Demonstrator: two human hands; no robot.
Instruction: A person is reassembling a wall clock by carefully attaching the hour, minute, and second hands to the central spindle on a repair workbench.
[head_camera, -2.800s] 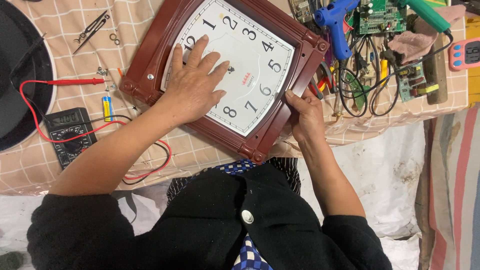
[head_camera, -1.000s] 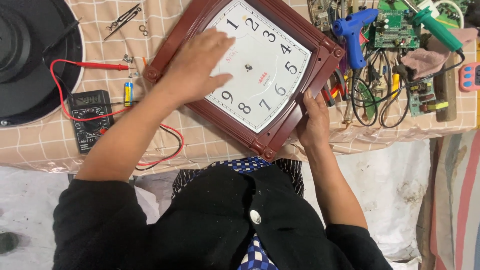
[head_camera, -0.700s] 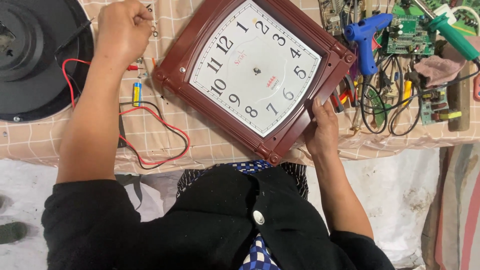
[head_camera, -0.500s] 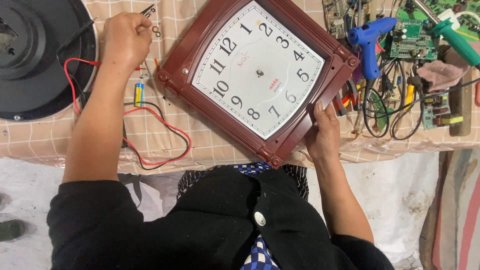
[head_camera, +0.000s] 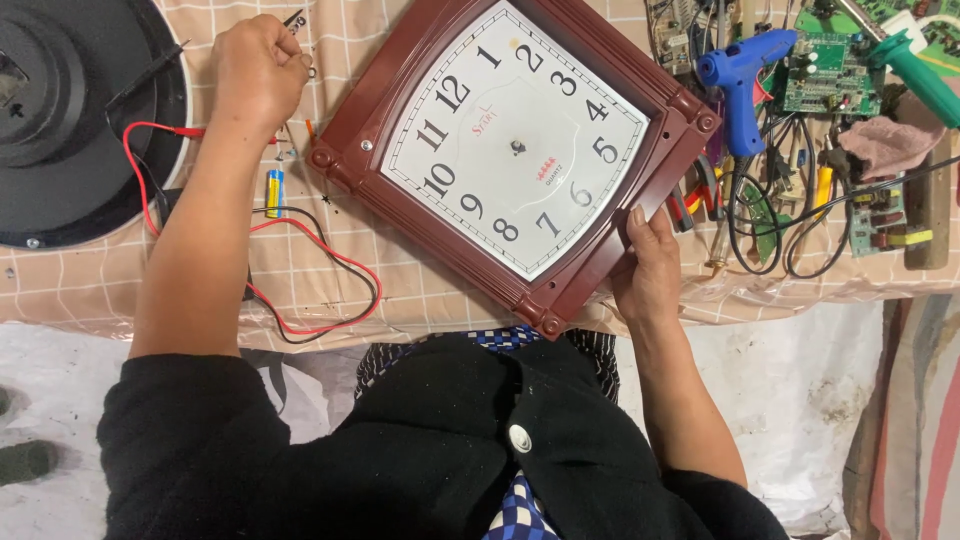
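Observation:
A square wall clock (head_camera: 515, 150) with a dark red frame and a white face lies tilted on the checked tablecloth (head_camera: 420, 290). My right hand (head_camera: 650, 270) grips the frame's lower right edge, thumb on top. My left hand (head_camera: 255, 70) is at the upper left, off the clock, with its fingers curled around a small metal tool (head_camera: 297, 17) whose tips poke out past the knuckles. A yellow and blue battery (head_camera: 273, 192) lies beside my left forearm.
A big black round part (head_camera: 60, 120) fills the far left. Red and black test leads (head_camera: 320, 290) loop under my left arm. To the right of the clock are a blue glue gun (head_camera: 740, 80), a green circuit board (head_camera: 825, 75), tangled cables (head_camera: 790, 220) and a pink cloth (head_camera: 880, 145).
My left hand left the clock face and moved up and left to the small metal tool, closing on it. My right hand stayed on the frame.

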